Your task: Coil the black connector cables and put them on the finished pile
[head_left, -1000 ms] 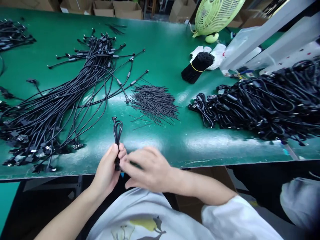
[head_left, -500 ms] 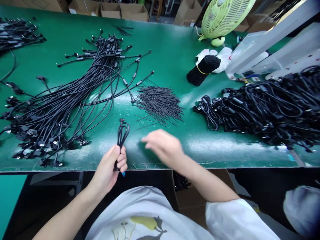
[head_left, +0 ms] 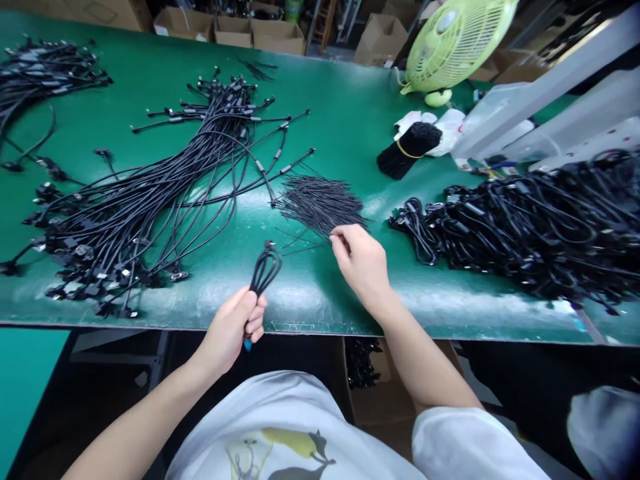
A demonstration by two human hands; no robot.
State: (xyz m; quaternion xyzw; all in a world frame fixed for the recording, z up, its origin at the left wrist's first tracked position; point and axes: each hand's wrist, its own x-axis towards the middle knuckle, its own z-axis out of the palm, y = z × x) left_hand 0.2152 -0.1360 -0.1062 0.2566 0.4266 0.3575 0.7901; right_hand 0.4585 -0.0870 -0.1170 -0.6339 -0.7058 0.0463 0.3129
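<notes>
My left hand [head_left: 235,328] is closed round a folded black cable [head_left: 264,269], held upright over the near edge of the green table [head_left: 350,113]. The cable's looped end and plug stick up above my fist. My right hand [head_left: 361,261] reaches forward to the near edge of a loose heap of thin black twist ties [head_left: 320,203], with its fingertips pinched on a tie there.
A large spread of loose black cables [head_left: 150,200] lies at the left. A pile of coiled cables [head_left: 540,220] fills the right. A banded bundle of ties [head_left: 407,148] and a green fan [head_left: 457,40] stand at the back. Cardboard boxes [head_left: 250,30] line the far edge.
My right hand has left the folded cable and moved forward and right to the heap of twist ties. My left hand keeps hold of the cable, now tilted a little right.
</notes>
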